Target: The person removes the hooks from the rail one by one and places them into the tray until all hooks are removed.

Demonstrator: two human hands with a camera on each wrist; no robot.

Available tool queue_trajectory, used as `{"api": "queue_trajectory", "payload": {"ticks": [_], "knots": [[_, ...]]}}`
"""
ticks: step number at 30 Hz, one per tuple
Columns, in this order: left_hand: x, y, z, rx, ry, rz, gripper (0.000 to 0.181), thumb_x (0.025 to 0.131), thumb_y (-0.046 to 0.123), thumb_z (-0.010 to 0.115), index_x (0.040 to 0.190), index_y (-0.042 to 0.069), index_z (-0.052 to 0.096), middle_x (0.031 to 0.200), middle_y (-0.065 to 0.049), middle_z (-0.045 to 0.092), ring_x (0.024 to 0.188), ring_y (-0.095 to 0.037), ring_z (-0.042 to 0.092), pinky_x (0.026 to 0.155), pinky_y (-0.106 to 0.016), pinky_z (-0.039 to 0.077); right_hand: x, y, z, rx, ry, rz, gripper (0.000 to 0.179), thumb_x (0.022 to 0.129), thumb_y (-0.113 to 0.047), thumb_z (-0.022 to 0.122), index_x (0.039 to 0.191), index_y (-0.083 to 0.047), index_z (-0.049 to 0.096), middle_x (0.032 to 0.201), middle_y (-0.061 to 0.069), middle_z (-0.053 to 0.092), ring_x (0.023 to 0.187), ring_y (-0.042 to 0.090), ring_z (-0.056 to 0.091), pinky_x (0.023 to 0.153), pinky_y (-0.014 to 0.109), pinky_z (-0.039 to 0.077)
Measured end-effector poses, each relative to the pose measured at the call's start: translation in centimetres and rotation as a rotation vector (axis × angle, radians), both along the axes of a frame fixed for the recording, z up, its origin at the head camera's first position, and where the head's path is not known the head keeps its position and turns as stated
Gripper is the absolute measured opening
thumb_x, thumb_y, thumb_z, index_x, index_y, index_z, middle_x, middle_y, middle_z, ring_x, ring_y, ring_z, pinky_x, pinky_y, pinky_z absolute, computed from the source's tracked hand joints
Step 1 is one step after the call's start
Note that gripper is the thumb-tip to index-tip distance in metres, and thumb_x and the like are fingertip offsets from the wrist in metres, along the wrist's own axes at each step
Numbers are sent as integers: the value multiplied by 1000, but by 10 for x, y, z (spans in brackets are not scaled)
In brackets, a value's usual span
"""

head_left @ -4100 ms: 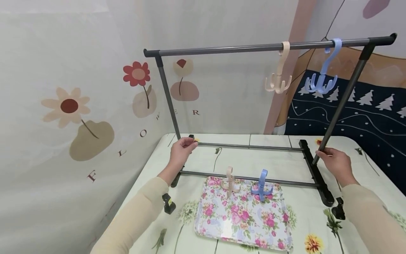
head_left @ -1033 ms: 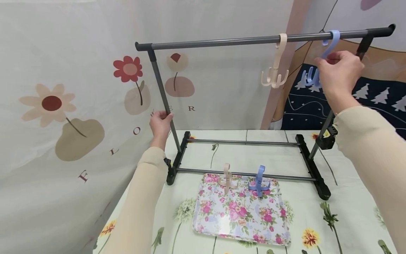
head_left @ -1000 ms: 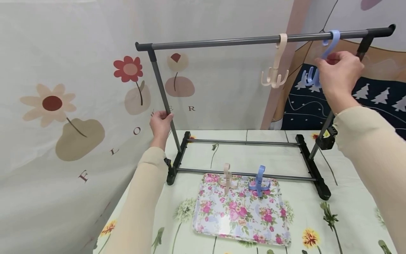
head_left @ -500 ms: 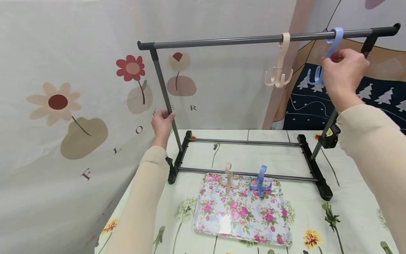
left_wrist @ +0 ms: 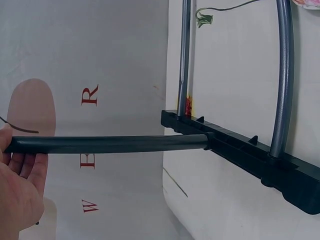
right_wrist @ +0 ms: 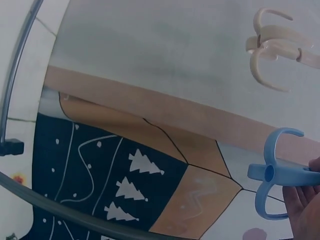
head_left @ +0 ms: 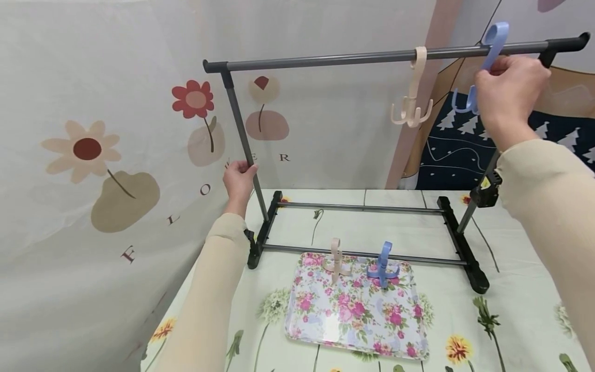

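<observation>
My right hand (head_left: 513,98) holds a light blue four-prong hanging hook (head_left: 496,36) by its stem; the curved top rises above the rack's top bar (head_left: 325,61). In the right wrist view the prongs of this blue hook (right_wrist: 272,172) point away from my fingers. My left hand (head_left: 239,183) grips the left post (head_left: 239,124) of the dark grey rack, and the left wrist view shows my fingers (left_wrist: 37,172) under the post. Left of the blue hook, a beige hook (head_left: 411,106) hangs on the top bar.
A floral tray (head_left: 344,320) lies in front of the rack's lower bar, with a second beige hook (head_left: 336,266) and a second blue hook (head_left: 383,268) on it. Black feet (head_left: 462,248) support the rack on the flower-patterned tablecloth (head_left: 525,320). Behind stands a printed curtain (head_left: 334,134).
My right hand has left the right post, taken hold of the hanging blue hook and lifted it, its top now higher over the bar. My left hand has moved up the left post and stays there.
</observation>
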State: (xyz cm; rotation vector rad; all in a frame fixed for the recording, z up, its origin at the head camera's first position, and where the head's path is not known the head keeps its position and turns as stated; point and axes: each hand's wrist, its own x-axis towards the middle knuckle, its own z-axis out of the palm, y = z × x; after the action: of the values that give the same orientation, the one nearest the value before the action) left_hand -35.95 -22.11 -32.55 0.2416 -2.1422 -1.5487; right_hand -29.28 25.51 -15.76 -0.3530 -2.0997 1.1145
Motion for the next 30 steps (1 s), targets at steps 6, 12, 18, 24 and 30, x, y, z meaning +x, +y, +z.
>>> {"api": "queue_trajectory", "payload": {"ticks": [6, 12, 18, 24, 30], "knots": [[-1, 2, 0, -13, 3, -3, 27, 96, 22, 68, 114, 2, 64, 109, -12, 65, 102, -24, 60, 93, -39, 47, 1, 1, 1, 39, 14, -56, 41, 99, -37, 54, 133, -16, 64, 130, -5, 64, 120, 2, 57, 105, 25, 38], [-2, 2, 0, -11, 11, -5, 26, 96, 21, 68, 114, 2, 64, 109, -12, 65, 102, -25, 60, 93, -40, 47, 1, 4, 2, 37, 55, -61, 41, 98, -39, 55, 131, -18, 65, 128, -7, 65, 116, -2, 58, 104, 23, 38], [-3, 2, 0, -10, 5, -20, 26, 96, 23, 68, 113, 3, 63, 109, -11, 64, 102, -24, 60, 92, -39, 47, 2, 4, -8, -2, 109, -54, 40, 98, -41, 57, 131, -20, 65, 129, -6, 65, 117, 0, 58, 105, 22, 36], [-5, 1, -1, -12, -2, -12, 26, 96, 22, 68, 113, 3, 63, 109, -11, 65, 102, -24, 60, 92, -40, 46, 6, 2, -18, -4, 145, -13, 37, 96, -38, 61, 127, -18, 68, 122, -6, 68, 106, -3, 62, 100, 20, 41], [-5, 1, -1, -12, -2, -9, 26, 96, 21, 68, 113, 2, 63, 109, -12, 65, 102, -24, 60, 93, -40, 46, 16, -4, -32, 9, 171, 71, 37, 94, -37, 65, 125, -16, 68, 113, -6, 69, 94, -4, 61, 94, 17, 46]]}}
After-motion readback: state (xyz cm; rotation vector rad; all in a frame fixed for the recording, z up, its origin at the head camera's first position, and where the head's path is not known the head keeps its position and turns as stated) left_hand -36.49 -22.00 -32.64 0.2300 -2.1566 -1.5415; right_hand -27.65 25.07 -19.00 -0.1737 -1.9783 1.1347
